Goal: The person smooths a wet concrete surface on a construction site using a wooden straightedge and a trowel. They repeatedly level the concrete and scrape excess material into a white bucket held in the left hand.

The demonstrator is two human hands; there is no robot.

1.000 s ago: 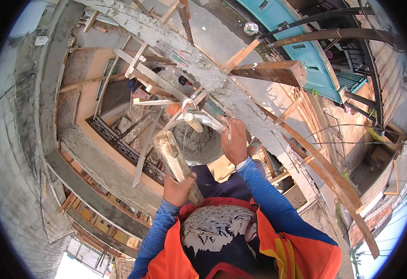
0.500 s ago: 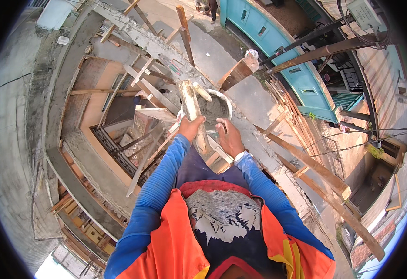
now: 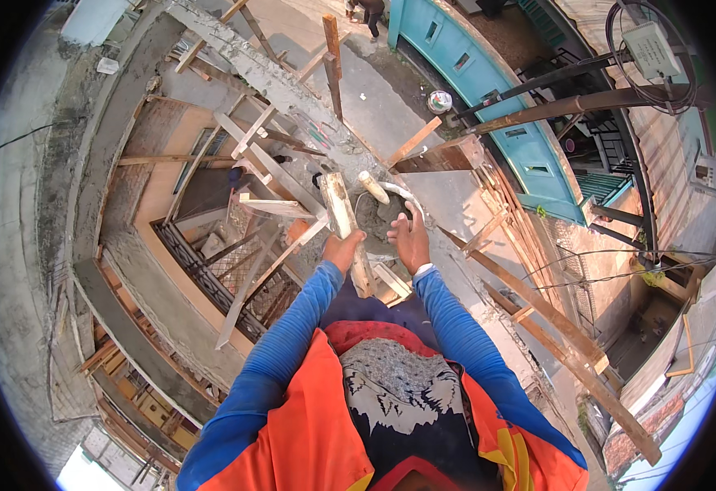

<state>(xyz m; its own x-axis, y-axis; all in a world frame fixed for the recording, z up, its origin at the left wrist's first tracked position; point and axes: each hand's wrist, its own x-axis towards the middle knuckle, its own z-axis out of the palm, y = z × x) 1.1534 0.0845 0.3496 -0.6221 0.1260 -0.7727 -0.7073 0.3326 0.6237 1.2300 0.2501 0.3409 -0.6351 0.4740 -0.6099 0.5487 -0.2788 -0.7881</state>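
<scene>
My left hand (image 3: 344, 250) is wrapped round a pale, mortar-smeared piece of wooden board (image 3: 338, 201), which points away from me beside a round bucket (image 3: 413, 199). Grey wet mortar (image 3: 382, 214) fills the bucket, and a short, rounded wooden handle (image 3: 372, 186) leans over it at the far side; its lower end is hidden. My right hand (image 3: 411, 243) is over the near right part of the bucket, fingers apart and partly bent, holding nothing that I can see. Whether its fingertips touch the mortar is unclear.
A narrow mortar-covered wall top (image 3: 292, 94) runs beneath the bucket. Timber props and planks (image 3: 530, 299) stick out at right, with more framing (image 3: 272, 155) over the drop at left. A cable bundle and grey box (image 3: 651, 49) hang at upper right. Another person (image 3: 369, 16) stands below.
My right hand has moved forward over the bucket and its fingers have spread. My left hand keeps its hold on the board, and the view has shifted slightly.
</scene>
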